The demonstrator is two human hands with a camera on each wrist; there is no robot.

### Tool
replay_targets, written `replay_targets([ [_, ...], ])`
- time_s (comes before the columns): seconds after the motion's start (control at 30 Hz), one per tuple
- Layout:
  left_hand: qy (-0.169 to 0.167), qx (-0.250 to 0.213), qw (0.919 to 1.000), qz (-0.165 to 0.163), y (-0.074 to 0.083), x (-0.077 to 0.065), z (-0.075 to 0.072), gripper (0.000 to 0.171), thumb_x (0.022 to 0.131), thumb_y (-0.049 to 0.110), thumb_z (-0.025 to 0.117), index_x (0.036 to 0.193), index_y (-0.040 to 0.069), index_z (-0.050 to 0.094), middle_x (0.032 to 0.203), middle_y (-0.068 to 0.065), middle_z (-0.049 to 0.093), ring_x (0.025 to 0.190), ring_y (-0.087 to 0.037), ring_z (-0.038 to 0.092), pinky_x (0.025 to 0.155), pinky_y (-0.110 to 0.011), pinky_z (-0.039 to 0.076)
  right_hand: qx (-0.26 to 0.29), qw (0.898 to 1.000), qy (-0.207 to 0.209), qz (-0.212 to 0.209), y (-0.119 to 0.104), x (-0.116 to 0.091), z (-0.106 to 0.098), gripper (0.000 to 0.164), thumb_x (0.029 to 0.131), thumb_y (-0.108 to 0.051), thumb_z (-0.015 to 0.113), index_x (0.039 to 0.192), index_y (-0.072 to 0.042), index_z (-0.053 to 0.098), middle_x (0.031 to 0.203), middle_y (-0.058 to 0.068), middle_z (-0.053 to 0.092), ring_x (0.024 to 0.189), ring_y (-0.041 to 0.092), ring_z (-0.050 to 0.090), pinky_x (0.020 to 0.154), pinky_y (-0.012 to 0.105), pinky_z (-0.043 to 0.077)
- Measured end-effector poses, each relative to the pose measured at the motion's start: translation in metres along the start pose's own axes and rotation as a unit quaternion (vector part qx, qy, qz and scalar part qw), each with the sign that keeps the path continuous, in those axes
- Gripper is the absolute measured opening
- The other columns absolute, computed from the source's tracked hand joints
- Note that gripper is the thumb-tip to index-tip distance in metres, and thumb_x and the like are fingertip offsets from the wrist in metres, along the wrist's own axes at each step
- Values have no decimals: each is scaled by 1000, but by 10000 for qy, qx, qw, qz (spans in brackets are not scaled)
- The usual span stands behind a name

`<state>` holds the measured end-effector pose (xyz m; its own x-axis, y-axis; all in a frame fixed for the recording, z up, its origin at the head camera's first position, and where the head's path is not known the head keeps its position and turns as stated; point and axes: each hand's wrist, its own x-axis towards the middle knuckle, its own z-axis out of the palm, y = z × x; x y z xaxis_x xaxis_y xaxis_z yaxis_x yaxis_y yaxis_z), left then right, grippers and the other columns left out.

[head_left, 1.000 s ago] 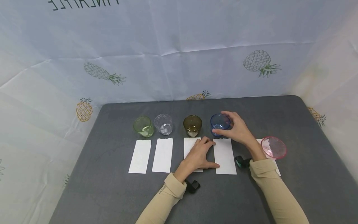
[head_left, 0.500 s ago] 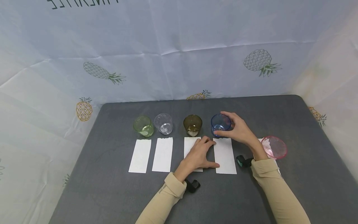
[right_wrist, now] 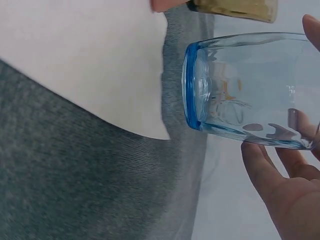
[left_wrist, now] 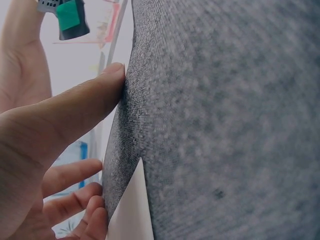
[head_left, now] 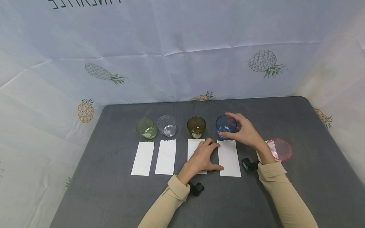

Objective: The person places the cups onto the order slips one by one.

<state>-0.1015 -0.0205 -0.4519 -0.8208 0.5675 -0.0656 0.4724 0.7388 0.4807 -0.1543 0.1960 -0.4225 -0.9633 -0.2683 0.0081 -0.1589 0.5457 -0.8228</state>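
My right hand (head_left: 244, 131) holds a blue drinking glass (head_left: 223, 124) by its side, thumb toward me and fingers behind it. In the right wrist view the blue glass (right_wrist: 250, 85) stands just behind the torn edge of a white paper strip (right_wrist: 100, 65). Thumb and index finger of my left hand (head_left: 200, 159) are spread apart, their tips on the left edge of that paper strip (head_left: 230, 158). Under the left hand, a second paper strip (head_left: 194, 146) is partly covered. Behind that one stands a brown glass (head_left: 196, 123).
To the left stand a green glass (head_left: 145, 126) and a clear glass (head_left: 166, 123), each behind a paper strip, (head_left: 142, 158) on the grey table (head_left: 108, 190). A pink glass (head_left: 282, 150) stands on paper beyond my right wrist. A pineapple-print cloth (head_left: 176, 72) hangs behind.
The blue glass has shifted slightly to the right with my right hand. My left hand stays in the same place on the paper.
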Motion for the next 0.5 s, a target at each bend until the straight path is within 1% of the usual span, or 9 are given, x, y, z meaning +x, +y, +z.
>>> replay_targets([
  [0.1,-3,-2,10000,-9,-1,0,1,81,73,48,91,139,13,62,132,-6,57,106,-20,52,91,-29,50,19,10000,2,-65,-3,-2,-2,85,83,-23,85,155,-8,42,147,24,45,134,43,47,112,66,38],
  [0.27,10,-11,10000,6,0,0,1,80,73,48,91,139,13,62,132,-6,57,107,-20,53,93,-30,50,107,9999,-60,-79,-8,-9,-6,85,83,-22,85,155,-8,42,149,22,44,135,41,46,114,66,35],
  [0.5,29,-14,10000,4,0,0,0,79,73,48,91,138,13,62,132,-6,57,107,-20,53,94,-30,50,230,9996,-127,-91,-16,-18,-9,85,84,-23,86,155,-11,42,148,20,45,137,41,47,114,65,36],
])
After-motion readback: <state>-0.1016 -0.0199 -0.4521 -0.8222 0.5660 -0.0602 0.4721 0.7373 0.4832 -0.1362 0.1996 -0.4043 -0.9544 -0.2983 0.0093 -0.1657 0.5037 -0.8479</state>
